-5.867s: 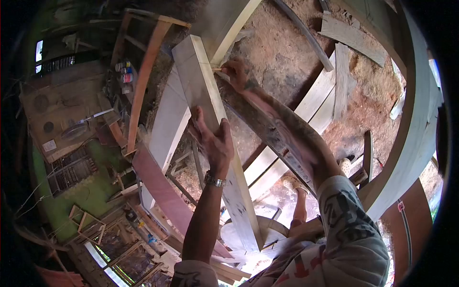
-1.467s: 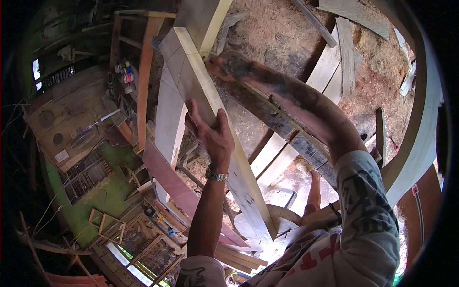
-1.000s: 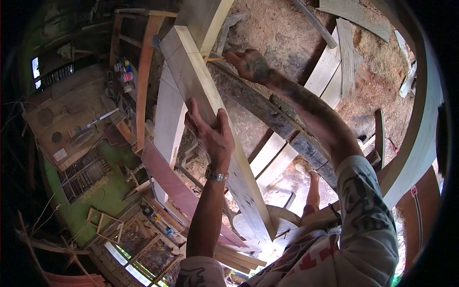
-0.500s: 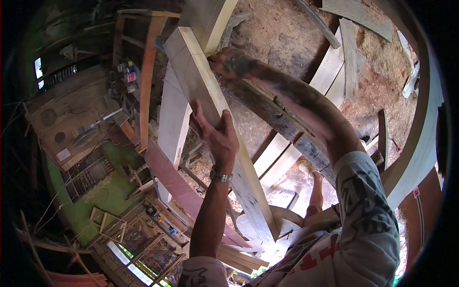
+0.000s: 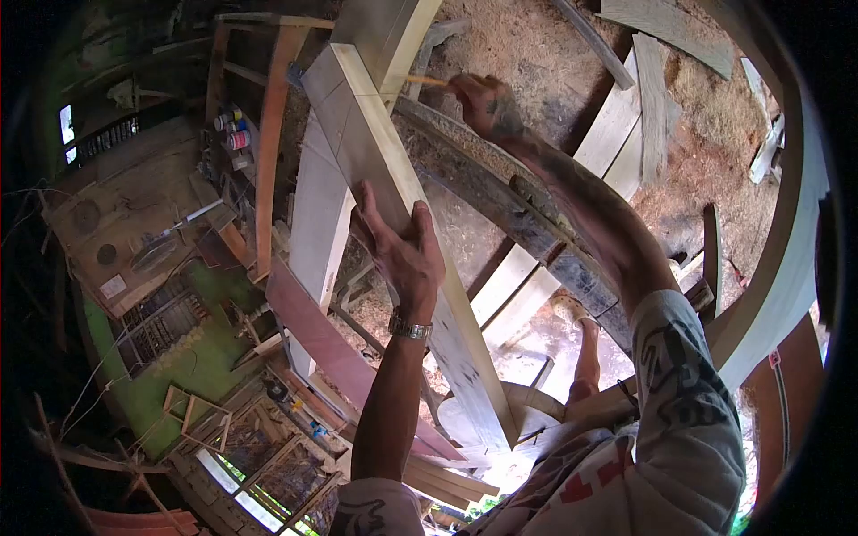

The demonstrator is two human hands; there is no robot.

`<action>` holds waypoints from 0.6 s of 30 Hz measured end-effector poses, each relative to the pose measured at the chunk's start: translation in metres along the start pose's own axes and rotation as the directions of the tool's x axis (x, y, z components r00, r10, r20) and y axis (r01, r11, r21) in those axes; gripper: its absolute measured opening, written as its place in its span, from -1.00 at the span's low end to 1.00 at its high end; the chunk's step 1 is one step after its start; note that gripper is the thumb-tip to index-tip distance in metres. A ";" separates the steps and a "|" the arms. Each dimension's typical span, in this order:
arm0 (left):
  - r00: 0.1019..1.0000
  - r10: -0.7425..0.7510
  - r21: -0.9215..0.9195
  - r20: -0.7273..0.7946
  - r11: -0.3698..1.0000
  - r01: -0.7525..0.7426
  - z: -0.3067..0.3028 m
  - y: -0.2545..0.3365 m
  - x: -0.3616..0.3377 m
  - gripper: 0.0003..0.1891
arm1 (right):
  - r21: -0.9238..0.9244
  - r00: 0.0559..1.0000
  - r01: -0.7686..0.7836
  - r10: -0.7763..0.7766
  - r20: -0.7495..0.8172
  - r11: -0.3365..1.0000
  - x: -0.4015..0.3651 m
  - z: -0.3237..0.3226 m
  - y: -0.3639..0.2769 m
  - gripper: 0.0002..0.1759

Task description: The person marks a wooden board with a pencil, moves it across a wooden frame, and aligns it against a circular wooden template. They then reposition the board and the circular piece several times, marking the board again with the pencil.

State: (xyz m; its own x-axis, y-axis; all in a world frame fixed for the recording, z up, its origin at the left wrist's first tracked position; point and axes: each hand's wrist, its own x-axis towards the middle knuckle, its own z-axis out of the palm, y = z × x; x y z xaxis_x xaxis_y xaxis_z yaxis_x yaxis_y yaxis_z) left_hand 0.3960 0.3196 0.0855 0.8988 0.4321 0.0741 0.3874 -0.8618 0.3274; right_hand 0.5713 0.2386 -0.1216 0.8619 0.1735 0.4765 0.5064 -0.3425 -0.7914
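My left hand (image 5: 404, 255), with a metal watch (image 5: 409, 327) at the wrist, is wrapped around a long pale wooden beam (image 5: 362, 134). Its thumb lies on the near edge and the fingers on the wide face. Pencil lines cross the beam close to its far end. Off to the right of that end, my right hand (image 5: 483, 100) pinches a yellow pencil (image 5: 427, 80), whose tip points left toward the beam. Another thick timber (image 5: 380, 40) stands behind the beam's far end and overlaps it in this view.
A dark, weathered timber (image 5: 483, 192) runs beneath my right arm. Pale planks (image 5: 617, 134) lie on the sawdust-covered floor (image 5: 536, 54). On the left are a reddish board (image 5: 335, 348), a brown upright post (image 5: 275, 161) and a wooden work surface (image 5: 134, 214). A curved pale timber (image 5: 791, 241) arcs along the right.
My right hand has moved right, away from the beam's far end, and the pencil in it now shows. My left hand keeps its grip on the beam.
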 end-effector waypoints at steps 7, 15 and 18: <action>1.000 0.021 0.056 -0.002 0.998 -0.021 0.000 -0.003 -0.001 -0.22 | 0.125 0.979 0.143 -0.159 0.127 0.982 0.016 0.020 -0.021 -0.84; 0.999 0.046 0.033 -0.009 0.998 -0.046 0.001 -0.004 0.000 -0.23 | -0.075 0.920 0.374 -0.359 0.160 0.924 0.048 0.014 -0.023 -0.74; 0.998 0.058 0.060 -0.023 0.997 -0.056 0.002 -0.005 -0.001 -0.24 | -0.110 0.979 0.199 -0.192 0.067 0.974 0.035 0.004 -0.002 -0.68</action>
State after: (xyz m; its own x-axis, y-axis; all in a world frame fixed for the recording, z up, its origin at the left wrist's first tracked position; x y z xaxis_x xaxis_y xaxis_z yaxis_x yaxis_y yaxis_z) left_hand 0.3938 0.3233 0.0819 0.9147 0.3877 0.1144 0.3479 -0.8991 0.2657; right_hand 0.6006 0.2494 -0.1045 0.7484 0.2972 0.5930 0.6615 -0.4005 -0.6341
